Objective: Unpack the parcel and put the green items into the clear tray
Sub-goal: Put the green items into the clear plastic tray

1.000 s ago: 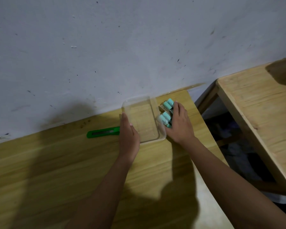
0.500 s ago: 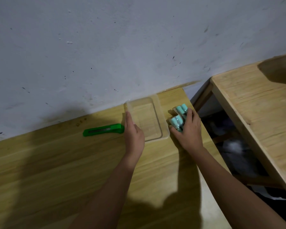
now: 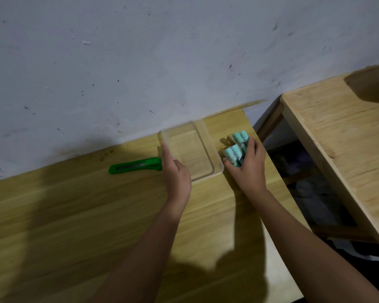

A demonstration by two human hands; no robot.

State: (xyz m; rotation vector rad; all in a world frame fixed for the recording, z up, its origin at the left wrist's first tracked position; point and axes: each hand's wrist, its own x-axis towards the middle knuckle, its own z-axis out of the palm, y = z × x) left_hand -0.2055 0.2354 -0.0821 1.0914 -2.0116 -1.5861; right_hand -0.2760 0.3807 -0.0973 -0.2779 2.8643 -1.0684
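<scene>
A clear plastic tray (image 3: 208, 136) lies on the wooden table (image 3: 74, 215) near the wall, with nothing in it. My left hand (image 3: 175, 171) rests flat against the tray's left side, fingers along its rim. Just right of the tray sits a bundle of pale green cylindrical items (image 3: 235, 149) in clear wrapping. My right hand (image 3: 247, 169) is curled over this bundle from the near side, gripping it on the table.
A green utility knife (image 3: 136, 166) lies on the table left of my left hand. The table's right edge runs close behind the bundle. A second wooden table (image 3: 337, 138) stands to the right across a dark gap. A grey wall is directly behind.
The bundle under my right hand has shifted a little to the right, away from the tray. My left hand stays on the tray's left side.
</scene>
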